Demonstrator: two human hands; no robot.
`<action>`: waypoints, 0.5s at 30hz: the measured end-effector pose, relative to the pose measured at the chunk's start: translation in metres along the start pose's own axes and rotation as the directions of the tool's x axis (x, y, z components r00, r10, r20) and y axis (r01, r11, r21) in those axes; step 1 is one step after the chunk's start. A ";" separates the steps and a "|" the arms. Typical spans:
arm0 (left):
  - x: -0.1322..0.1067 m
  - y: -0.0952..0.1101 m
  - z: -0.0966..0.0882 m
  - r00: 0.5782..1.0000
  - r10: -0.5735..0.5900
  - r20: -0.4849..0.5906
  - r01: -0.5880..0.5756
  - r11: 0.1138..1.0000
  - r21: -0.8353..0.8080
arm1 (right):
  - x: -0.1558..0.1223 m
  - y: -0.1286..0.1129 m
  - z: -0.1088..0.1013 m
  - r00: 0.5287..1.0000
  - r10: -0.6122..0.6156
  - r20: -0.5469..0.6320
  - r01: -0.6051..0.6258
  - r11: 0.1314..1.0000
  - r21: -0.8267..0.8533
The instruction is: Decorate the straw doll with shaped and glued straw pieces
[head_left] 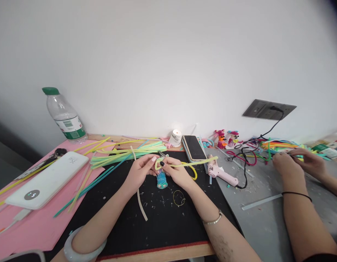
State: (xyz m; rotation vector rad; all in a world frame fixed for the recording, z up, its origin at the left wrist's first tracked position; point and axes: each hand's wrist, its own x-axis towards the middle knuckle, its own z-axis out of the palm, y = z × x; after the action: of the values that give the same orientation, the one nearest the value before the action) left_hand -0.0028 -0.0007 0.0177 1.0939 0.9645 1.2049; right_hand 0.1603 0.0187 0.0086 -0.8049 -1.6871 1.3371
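My left hand (141, 169) and my right hand (177, 171) meet over a black mat (163, 222). Both pinch a yellow pipe cleaner (184, 165), bent into a loop between the fingers, with its free end running right toward a pink glue gun (221, 174). Just below the fingers lies a small blue fuzzy figure (162, 179). A cream pipe cleaner (141, 203) trails down across the mat from my left hand. A thin wire ring (179, 198) lies on the mat near my right wrist.
Green and yellow sticks (124, 152) are heaped behind the hands. A white power bank (48, 180) lies on pink paper, a water bottle (64, 116) behind it. A phone (194, 147) and small pink figures (225, 138) stand at the back. Another person's hands (296, 163) work at right.
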 end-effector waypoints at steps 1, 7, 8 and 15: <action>0.001 -0.001 0.000 1.000 0.011 0.012 -0.011 1.000 0.026 | 0.000 0.000 0.000 1.000 0.011 0.016 -0.011 1.000 0.001; 0.002 -0.007 0.000 1.000 0.011 0.015 -0.012 0.997 0.072 | 0.003 0.005 0.000 0.996 0.059 -0.064 -0.051 0.991 0.120; 0.001 -0.007 0.000 1.000 -0.011 0.022 0.010 0.998 0.059 | 0.003 0.005 0.000 0.995 0.059 -0.076 -0.049 0.990 0.135; -0.001 -0.006 0.003 0.998 -0.064 0.013 0.064 0.998 0.008 | 0.002 0.003 0.002 0.996 0.059 -0.070 -0.047 0.987 0.154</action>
State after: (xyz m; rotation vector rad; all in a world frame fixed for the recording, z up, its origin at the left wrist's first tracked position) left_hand 0.0012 -0.0019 0.0129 1.0680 0.9878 1.1419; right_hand 0.1577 0.0207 0.0063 -0.8051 -1.4949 1.4361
